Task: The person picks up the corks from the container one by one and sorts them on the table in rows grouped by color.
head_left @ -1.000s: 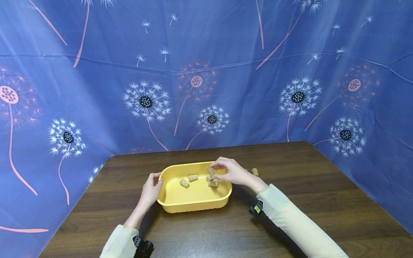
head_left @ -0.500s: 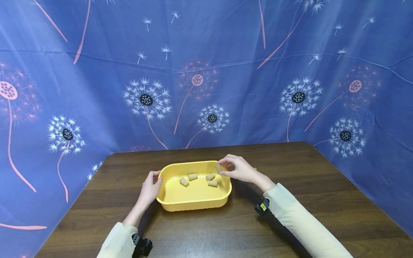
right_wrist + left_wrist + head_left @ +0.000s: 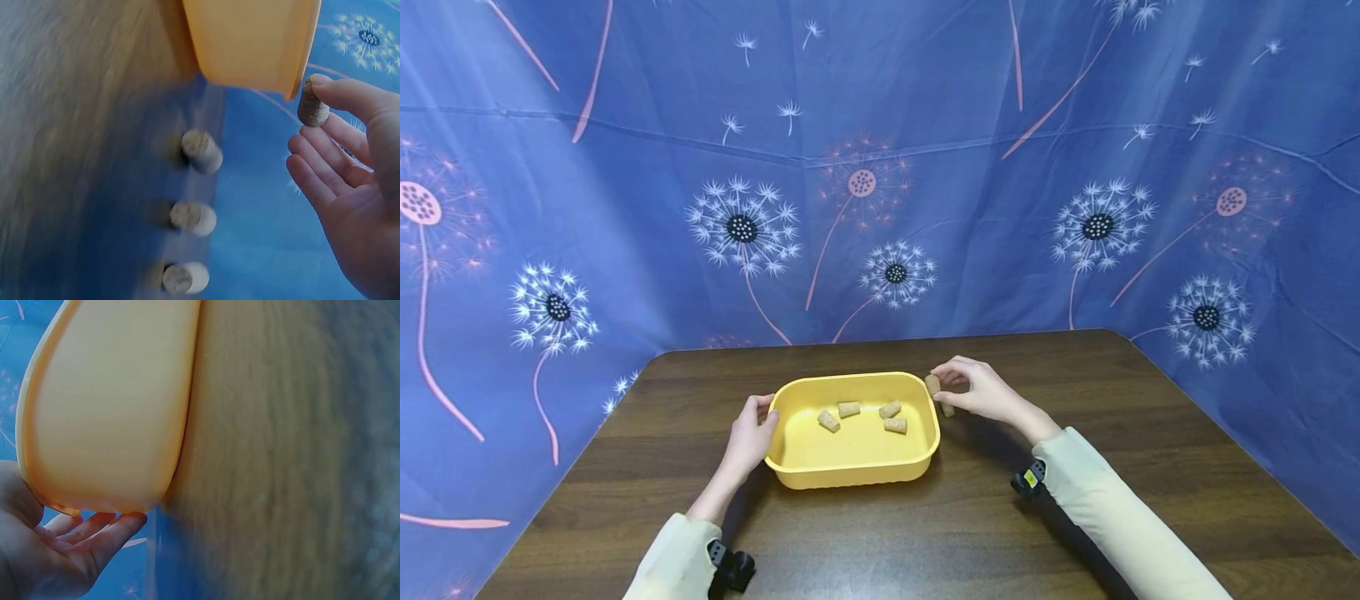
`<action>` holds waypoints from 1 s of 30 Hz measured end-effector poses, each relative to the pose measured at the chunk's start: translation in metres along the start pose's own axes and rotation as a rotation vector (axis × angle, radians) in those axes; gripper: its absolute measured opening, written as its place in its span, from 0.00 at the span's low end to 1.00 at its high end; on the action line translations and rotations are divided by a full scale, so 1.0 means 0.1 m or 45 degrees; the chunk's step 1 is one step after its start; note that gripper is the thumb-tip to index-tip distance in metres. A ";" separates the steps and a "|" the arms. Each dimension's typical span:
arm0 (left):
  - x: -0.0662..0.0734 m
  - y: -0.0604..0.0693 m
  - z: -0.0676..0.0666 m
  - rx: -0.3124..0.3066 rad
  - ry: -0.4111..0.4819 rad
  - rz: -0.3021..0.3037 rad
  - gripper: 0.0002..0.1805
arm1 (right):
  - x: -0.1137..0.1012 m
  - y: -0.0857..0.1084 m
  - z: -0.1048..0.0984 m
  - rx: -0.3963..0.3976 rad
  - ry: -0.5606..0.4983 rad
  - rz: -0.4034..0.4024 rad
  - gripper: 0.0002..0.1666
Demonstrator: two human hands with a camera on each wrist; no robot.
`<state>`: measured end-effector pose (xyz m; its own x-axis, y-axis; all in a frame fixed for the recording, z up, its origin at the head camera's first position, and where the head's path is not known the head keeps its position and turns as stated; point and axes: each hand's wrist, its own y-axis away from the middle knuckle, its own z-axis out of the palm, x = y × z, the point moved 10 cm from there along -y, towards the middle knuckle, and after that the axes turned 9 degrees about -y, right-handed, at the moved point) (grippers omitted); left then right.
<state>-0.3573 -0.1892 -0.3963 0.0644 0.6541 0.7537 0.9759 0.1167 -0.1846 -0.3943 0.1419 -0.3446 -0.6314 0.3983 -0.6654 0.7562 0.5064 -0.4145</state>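
A yellow plastic tub [image 3: 850, 477] stands on the table with several corks, such as one cork [image 3: 895, 426], lying in it. My left hand [image 3: 751, 433] holds the tub's left end, its thumb at the rim and its fingers against the outer wall in the left wrist view. Just outside the tub's right rim, my right hand [image 3: 981, 392] pinches a cork [image 3: 314, 103] between thumb and fingers. Below that hand in the right wrist view, a row of three corks stands on the table, the middle one a cork [image 3: 192, 217]; the head view shows a cork [image 3: 948, 409] there.
The dark wooden table [image 3: 865, 542] carries everything. Behind it hangs a blue cloth [image 3: 970, 200] with a dandelion print. Both forearms wear pale sleeves, with a black wrist camera [image 3: 1028, 479] on the right one.
My right hand has moved right with its cork, from above the tub's inside to beyond its right rim. The left hand has stayed at the tub's left end.
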 end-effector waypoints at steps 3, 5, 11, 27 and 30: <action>0.00 0.00 0.00 -0.002 -0.007 -0.003 0.18 | 0.08 0.04 -0.06 0.020 0.000 0.023 0.21; -0.01 0.00 0.01 -0.006 -0.004 -0.008 0.18 | 0.13 0.06 -0.10 0.028 0.004 0.033 0.21; -0.03 0.00 0.02 -0.012 0.004 -0.013 0.18 | 0.23 0.14 -0.20 0.043 0.067 0.044 0.20; -0.02 0.00 0.01 -0.001 0.015 -0.003 0.17 | 0.53 0.37 -0.45 0.074 0.147 0.105 0.20; -0.02 -0.01 0.01 0.003 0.016 -0.001 0.18 | 0.57 0.41 -0.49 0.082 0.153 0.111 0.20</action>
<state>-0.3581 -0.1900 -0.3978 0.0664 0.6447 0.7615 0.9754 0.1188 -0.1857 -0.4080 0.2226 -0.3696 -0.5760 0.5290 -0.6233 0.8160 0.4174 -0.3999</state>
